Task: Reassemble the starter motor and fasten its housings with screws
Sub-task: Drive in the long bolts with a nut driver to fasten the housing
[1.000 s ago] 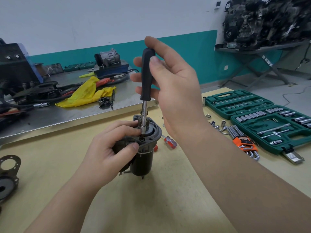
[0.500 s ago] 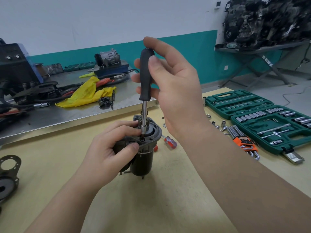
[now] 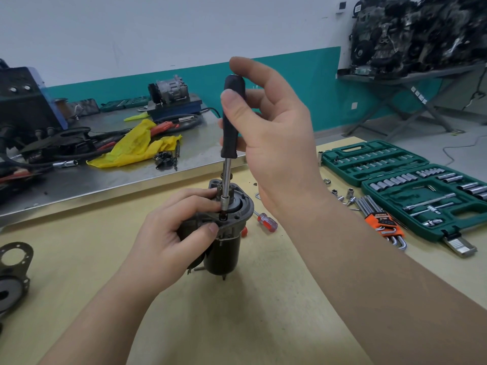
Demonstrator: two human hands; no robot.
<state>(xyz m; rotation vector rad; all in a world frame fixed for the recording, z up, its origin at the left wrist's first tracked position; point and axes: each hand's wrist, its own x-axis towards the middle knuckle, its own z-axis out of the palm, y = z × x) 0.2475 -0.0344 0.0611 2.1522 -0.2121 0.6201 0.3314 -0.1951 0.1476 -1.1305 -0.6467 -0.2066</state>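
The dark starter motor stands upright on the yellow workbench, its grey end housing on top. My left hand grips the motor's upper body, fingers curled around the housing flange. My right hand holds a black-handled nut driver vertically, thumb and fingers wrapped on the handle. Its socket tip sits on a screw in the housing flange, right beside my left fingertips.
A red-handled screwdriver lies just right of the motor. Loose sockets, an orange hex key set and an open green socket case fill the right side. Another housing part lies at the left edge. A cluttered metal bench stands behind.
My right hand's fingers have shifted slightly round the driver handle, which stays upright on the screw. My left hand and the motor have not moved.
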